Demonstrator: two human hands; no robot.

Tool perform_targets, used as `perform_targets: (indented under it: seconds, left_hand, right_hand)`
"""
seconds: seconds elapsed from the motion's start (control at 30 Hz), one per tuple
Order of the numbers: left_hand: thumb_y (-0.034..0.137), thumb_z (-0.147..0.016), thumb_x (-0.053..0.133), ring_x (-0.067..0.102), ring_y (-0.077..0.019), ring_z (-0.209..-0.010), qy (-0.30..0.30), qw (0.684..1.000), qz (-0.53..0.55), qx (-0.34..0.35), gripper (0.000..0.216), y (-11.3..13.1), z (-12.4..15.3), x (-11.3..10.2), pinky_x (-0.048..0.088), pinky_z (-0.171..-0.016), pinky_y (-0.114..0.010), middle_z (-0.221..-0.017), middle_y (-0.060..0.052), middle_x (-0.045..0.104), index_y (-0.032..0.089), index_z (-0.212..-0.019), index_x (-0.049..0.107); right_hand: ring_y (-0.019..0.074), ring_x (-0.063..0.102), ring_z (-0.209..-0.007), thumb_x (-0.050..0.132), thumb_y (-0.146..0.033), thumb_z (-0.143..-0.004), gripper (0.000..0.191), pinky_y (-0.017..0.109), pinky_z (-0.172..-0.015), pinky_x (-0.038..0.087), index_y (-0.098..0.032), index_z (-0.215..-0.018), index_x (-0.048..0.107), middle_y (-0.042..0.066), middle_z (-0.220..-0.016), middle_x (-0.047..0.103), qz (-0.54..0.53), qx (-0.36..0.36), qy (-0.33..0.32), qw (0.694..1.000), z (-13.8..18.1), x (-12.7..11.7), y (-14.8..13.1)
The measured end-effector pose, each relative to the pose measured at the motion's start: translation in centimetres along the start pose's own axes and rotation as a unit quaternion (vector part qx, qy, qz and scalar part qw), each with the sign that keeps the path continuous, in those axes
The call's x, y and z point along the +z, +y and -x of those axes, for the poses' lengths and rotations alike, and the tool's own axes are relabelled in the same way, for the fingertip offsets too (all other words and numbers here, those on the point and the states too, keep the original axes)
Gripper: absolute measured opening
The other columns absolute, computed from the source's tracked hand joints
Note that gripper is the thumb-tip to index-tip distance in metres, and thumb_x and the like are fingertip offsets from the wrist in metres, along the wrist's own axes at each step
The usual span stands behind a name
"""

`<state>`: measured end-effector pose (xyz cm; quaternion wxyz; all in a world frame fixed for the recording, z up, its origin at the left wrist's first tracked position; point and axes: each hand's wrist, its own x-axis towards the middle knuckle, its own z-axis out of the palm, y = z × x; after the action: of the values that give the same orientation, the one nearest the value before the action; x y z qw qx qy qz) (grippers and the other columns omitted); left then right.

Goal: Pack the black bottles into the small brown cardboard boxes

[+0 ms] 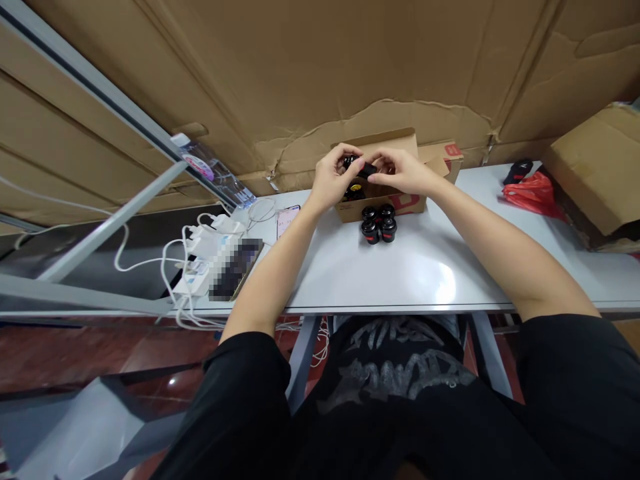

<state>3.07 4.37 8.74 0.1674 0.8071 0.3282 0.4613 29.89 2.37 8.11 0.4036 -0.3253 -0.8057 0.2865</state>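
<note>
- A small black cylindrical piece point(369, 171) is sitting between both hands, above a small open cardboard box point(350, 212) at the far middle of the table; whether it is one part or two joined is impossible to tell.
- The left hand point(334, 175) is pinching its left end, thumb and fingers closing narrowly around it. The right hand point(400, 170) is gripping its right end with thumb and curled fingers. Because the surface is looking glossy, a loose pinch could be letting it slip; it would likely be falling into the box.
- Inside, below the left hand, a black part with a yellow centre point(355, 189) is lying partly hidden; a dropped piece could be knocking against it.
- Just on the near side of the box, four black caps with red bands point(379, 223) are standing in a tight cluster. A forearm dipping too low, or the box being nudged nearer, could be toppling them, and their round shape might be sending them rolling across the smooth white table point(350, 280).
- Farther left, a lit phone point(286, 217) is lying close beyond the left forearm; a sweeping elbow could be pushing it towards tangled white cables point(165, 267).
</note>
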Motion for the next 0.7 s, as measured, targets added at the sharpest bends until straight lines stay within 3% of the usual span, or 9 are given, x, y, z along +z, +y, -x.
perform_targets:
  seconds: [0.1,0.23,0.33,0.57,0.7]
  left_hand:
    - [0.08,-0.113,0.084,0.083,-0.0283,-0.119,-0.071,0.997,0.018,0.013,0.054,0.4,-1.6,0.1,0.067,-0.106,-0.04,-0.123,-0.011,0.092,0.027,-0.124,0.084]
    - [0.068,-0.114,0.086,0.086,-0.0325,-0.128,-0.153,0.986,0.065,0.012,0.045,0.5,-4.5,0.3,0.072,-0.111,-0.045,-0.132,-0.013,0.094,0.026,-0.131,0.087]
    - [0.065,-0.116,0.084,0.088,-0.0341,-0.131,-0.157,0.983,0.095,-0.01,0.047,-0.2,-5.4,0.8,0.076,-0.109,-0.047,-0.14,-0.015,0.091,0.027,-0.142,0.085]
    - [0.091,-0.102,0.096,0.09,-0.037,-0.135,-0.148,0.978,0.143,-0.02,0.083,-1.3,-3.7,0.0,0.077,-0.115,-0.053,-0.136,-0.015,0.089,0.028,-0.153,0.078]
    - [0.08,-0.101,0.104,0.09,-0.0353,-0.134,-0.149,0.975,0.158,-0.045,0.071,-0.5,-3.8,-0.2,0.077,-0.116,-0.05,-0.135,-0.014,0.089,0.027,-0.142,0.082]
  right_hand:
    - [0.0323,0.072,-0.101,0.096,-0.086,-0.096,0.062,0.053,-0.103,0.069,-0.031,-0.12,0.08,0.005,-0.103,0.078,0.008,0.014,0.053,0.998,-0.1,-0.3,0.6]
    - [0.0309,0.071,-0.099,0.105,-0.086,-0.089,0.066,0.051,-0.098,0.071,-0.031,-0.112,0.078,0.005,-0.1,0.076,-0.032,0.032,0.109,0.993,0.0,-1.3,1.1]
    - [0.031,0.073,-0.1,0.111,-0.081,-0.085,0.065,0.052,-0.099,0.072,-0.031,-0.112,0.078,0.005,-0.103,0.079,-0.049,0.032,0.122,0.991,0.2,-2.0,1.1]
    - [0.029,0.07,-0.095,0.116,-0.073,-0.083,0.059,0.053,-0.102,0.075,-0.031,-0.106,0.08,0.003,-0.096,0.074,-0.042,0.035,0.117,0.992,0.5,-1.6,0.4]
    - [0.0309,0.073,-0.099,0.118,-0.074,-0.08,0.063,0.053,-0.101,0.076,-0.032,-0.106,0.079,0.003,-0.096,0.074,-0.044,0.04,0.119,0.991,0.5,-1.5,0.3]
